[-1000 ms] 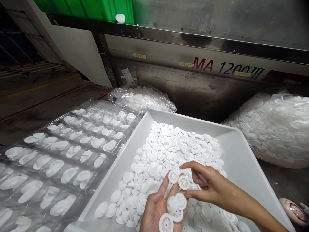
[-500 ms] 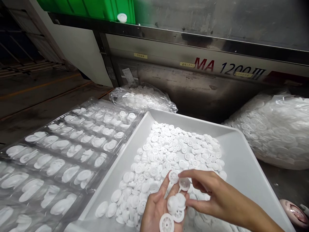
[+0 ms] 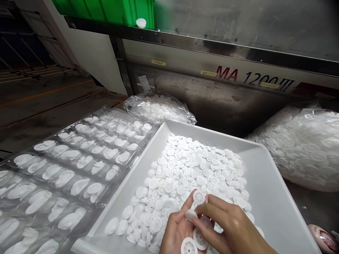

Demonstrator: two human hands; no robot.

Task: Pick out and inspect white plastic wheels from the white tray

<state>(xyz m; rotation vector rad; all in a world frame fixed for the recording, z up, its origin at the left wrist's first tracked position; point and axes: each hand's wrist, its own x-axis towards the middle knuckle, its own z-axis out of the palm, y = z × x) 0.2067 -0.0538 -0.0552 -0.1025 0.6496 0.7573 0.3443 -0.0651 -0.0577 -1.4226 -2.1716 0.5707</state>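
Observation:
Palm up over the grey bin (image 3: 265,176), my left hand (image 3: 172,231) cradles several white plastic wheels, among them a spoked wheel (image 3: 189,246) near the palm and a spoked wheel (image 3: 198,197) at the fingertips. My right hand (image 3: 233,222) is closed over it from the right, pinching a white plastic wheel (image 3: 190,215) between thumb and fingers. Its fingers partly cover other wheels in the left palm. Below both hands, a heap of loose white wheels (image 3: 182,169) covers much of the bin's floor.
Left of the bin lies a clear compartment tray (image 3: 106,208) with white wheels in its pockets. A clear bag of wheels (image 3: 160,107) sits behind, a larger bag (image 3: 309,148) at right. A machine panel (image 3: 185,84) spans the back, with a green crate (image 3: 106,12) above.
My right hand has moved in over the left palm and now pinches a wheel there. The left hand's wheels have shifted. The view has turned slightly.

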